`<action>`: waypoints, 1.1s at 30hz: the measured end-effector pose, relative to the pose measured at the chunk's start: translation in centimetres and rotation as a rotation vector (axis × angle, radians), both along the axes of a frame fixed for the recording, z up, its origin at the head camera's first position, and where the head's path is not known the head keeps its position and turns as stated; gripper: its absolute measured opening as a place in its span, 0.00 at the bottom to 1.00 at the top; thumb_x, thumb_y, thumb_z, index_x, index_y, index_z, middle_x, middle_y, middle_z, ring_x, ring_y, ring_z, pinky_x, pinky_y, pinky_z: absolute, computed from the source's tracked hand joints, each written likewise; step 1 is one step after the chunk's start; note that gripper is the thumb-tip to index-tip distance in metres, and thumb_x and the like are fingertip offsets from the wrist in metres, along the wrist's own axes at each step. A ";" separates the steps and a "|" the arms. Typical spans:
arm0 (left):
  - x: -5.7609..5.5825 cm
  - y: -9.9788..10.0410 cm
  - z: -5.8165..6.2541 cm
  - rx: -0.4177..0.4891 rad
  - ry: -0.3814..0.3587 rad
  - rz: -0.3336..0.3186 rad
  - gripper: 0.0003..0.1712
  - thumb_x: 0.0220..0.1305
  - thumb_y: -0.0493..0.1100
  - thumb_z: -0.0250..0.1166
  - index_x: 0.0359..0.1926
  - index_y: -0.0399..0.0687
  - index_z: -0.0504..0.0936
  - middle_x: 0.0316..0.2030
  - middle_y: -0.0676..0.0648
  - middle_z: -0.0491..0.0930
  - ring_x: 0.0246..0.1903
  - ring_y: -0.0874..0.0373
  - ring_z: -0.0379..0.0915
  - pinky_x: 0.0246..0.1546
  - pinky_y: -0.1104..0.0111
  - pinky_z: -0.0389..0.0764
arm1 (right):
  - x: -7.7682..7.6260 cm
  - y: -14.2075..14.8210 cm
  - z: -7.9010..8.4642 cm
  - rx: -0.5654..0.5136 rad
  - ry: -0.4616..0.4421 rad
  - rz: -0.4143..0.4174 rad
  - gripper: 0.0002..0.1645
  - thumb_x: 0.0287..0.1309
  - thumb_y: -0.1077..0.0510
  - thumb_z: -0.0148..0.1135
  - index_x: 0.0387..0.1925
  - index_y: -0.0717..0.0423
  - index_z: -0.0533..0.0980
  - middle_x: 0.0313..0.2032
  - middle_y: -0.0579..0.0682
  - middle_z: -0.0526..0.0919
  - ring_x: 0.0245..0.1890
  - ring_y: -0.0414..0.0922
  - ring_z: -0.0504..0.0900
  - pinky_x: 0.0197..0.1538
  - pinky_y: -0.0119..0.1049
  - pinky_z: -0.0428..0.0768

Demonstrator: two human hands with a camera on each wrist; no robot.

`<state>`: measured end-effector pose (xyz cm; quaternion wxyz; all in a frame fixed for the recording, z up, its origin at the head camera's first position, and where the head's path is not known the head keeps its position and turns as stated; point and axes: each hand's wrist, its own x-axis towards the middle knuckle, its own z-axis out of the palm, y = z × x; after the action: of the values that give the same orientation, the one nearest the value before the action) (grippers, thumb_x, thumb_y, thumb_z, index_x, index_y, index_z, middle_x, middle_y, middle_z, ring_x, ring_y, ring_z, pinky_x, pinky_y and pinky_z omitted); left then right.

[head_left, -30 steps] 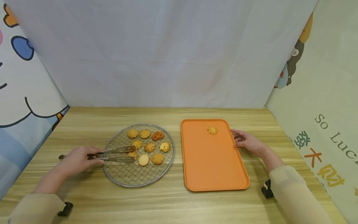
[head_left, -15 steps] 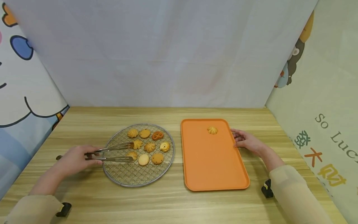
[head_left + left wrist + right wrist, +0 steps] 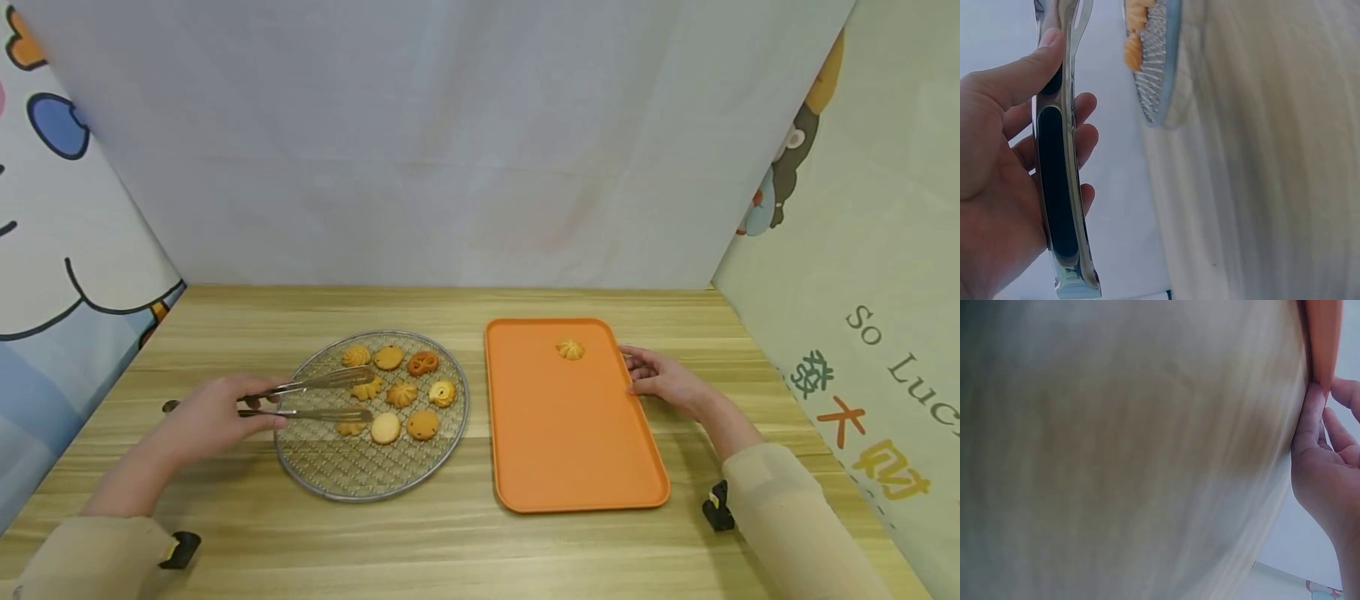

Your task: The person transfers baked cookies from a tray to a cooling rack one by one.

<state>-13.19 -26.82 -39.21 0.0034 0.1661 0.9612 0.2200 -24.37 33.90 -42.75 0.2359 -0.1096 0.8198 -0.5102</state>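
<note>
In my left hand (image 3: 213, 421) I hold metal tongs (image 3: 1057, 181) with dark grip inserts, thumb on one side and fingers round the other. In the head view their two arms are spread apart, tips over the left part of a round wire mesh rack (image 3: 360, 475). A yellow star-shaped cookie (image 3: 367, 389) shows between the tips; the lower arm partly covers another cookie (image 3: 350, 428). My right hand (image 3: 663, 381) holds the right rim of an orange tray (image 3: 570, 442), thumb and fingers at its edge. One ridged cookie (image 3: 570, 349) lies near the tray's far end.
Several other cookies lie on the rack, among them a pretzel-shaped one (image 3: 423, 362) and a pale round one (image 3: 386, 428). Rack and tray stand side by side on a wood-grain table (image 3: 420, 550). A pale cloth wall (image 3: 450, 167) closes off the back.
The left hand and the tongs have shifted right and slightly away from me over the rack, their arms spreading wider than a second ago. The right hand and the tray stay in place.
</note>
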 end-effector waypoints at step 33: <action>-2.1 7.2 6.5 -0.052 0.254 -0.092 0.32 0.55 0.48 0.71 0.61 0.48 0.75 0.47 0.45 0.81 0.33 0.58 0.74 0.29 0.64 0.72 | 0.2 -0.2 0.3 -0.008 -0.003 0.015 0.46 0.60 0.68 0.57 0.72 0.65 0.44 0.57 0.66 0.59 0.46 0.42 0.67 0.44 0.27 0.76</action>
<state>-15.28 -19.62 -32.67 -0.1040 0.2367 0.9506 0.1719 -24.16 33.73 -42.46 0.2405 -0.1156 0.8165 -0.5119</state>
